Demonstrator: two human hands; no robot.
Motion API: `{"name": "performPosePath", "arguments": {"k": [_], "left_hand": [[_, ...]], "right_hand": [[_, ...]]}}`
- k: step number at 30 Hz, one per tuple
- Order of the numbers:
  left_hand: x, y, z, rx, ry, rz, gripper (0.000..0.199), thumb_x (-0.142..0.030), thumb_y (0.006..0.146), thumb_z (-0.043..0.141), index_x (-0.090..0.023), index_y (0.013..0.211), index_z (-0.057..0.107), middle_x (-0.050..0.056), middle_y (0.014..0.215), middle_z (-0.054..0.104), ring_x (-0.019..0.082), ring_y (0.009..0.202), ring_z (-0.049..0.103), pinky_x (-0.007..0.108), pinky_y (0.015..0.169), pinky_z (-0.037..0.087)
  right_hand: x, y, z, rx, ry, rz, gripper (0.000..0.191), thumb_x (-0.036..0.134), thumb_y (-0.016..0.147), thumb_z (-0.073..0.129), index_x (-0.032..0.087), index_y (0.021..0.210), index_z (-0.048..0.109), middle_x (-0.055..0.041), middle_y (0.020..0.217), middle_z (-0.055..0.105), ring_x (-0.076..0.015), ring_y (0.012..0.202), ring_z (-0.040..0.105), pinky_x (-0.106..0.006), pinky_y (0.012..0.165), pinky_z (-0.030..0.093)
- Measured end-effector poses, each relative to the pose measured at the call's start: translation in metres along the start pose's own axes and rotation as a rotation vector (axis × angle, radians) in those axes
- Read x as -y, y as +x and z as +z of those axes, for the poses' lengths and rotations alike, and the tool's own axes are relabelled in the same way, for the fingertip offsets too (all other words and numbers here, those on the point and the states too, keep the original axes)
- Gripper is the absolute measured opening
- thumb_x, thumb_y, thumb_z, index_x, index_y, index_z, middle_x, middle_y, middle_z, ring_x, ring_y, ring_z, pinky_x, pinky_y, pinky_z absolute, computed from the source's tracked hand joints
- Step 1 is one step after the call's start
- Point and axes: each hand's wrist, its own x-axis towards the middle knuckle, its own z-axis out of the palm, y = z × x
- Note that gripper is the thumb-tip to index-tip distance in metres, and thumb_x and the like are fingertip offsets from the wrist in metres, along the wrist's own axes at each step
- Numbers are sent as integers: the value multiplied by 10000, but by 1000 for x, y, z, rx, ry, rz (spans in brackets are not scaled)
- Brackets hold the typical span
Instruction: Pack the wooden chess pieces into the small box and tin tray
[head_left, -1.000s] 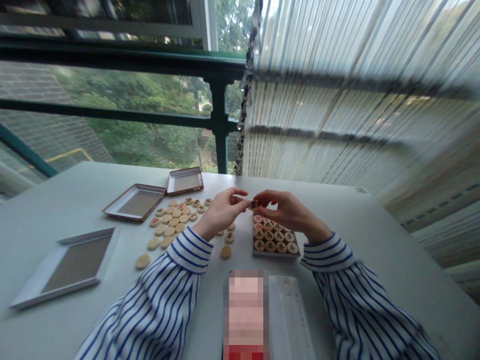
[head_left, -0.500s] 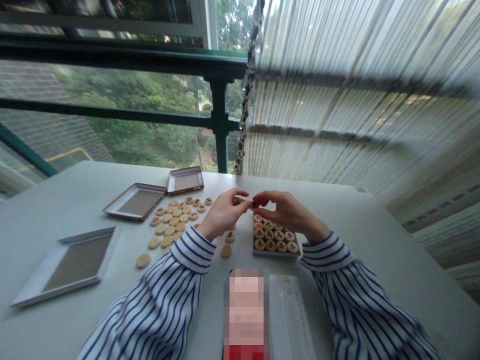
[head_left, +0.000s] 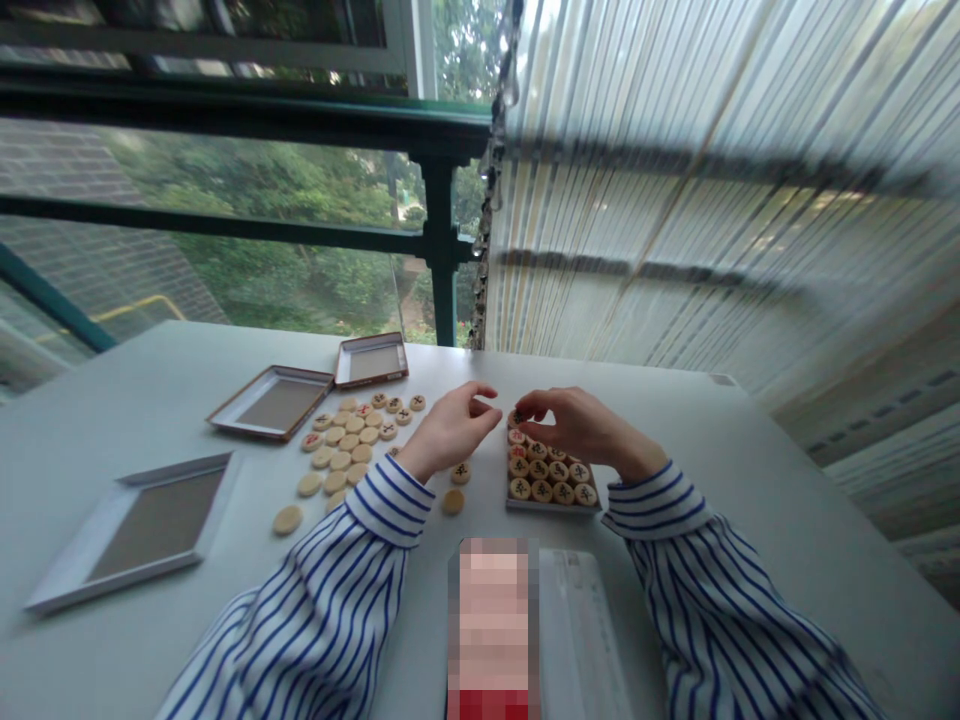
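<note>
My right hand (head_left: 581, 425) pinches a Chinese chess piece (head_left: 515, 419) with a dark character between thumb and fingertips, at the far left corner of a shallow box (head_left: 553, 508). Rows of pieces fill the near part of that box, marked in black and red, such as a black-marked piece (head_left: 562, 492). The far part is hidden under the hand. Just left of the box hovers my left hand (head_left: 454, 430), thumb and fingers apart, with nothing in them. Loose pieces lie partly behind it, including a blank-faced piece (head_left: 452, 502) and a black-marked piece (head_left: 460, 472).
Many loose pieces (head_left: 339, 461) spread over the white table (head_left: 750, 520) to the left. Behind them lie two brown-edged trays (head_left: 255, 432), and a larger white tray (head_left: 127, 590) is at the left. A pixelated object (head_left: 493, 620) and a pale case (head_left: 577, 630) lie in front.
The chess piece has left my left fingertips and gone slightly right and down to the box corner in my right fingers. My left hand stays nearly in place, now empty.
</note>
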Motion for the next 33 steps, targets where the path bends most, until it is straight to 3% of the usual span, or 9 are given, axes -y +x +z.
{"name": "performPosePath", "arguments": {"k": [10, 33], "left_hand": [[14, 3, 4, -11, 133, 66, 322, -328, 751, 524, -172, 1032, 543, 63, 819, 665, 159, 718, 603, 259, 622, 436], [8, -1, 6, 0, 229, 92, 321, -297, 753, 518, -170, 1046, 553, 64, 829, 670, 173, 760, 613, 265, 681, 449]], "right_hand": [[1, 0, 4, 125, -273, 35, 253, 360, 794, 492, 218, 941, 641, -49, 808, 684, -167, 691, 607, -258, 578, 348], [0, 0, 11, 245, -291, 17, 267, 376, 815, 465, 219, 890, 667, -74, 843, 677, -190, 774, 601, -275, 639, 354]]}}
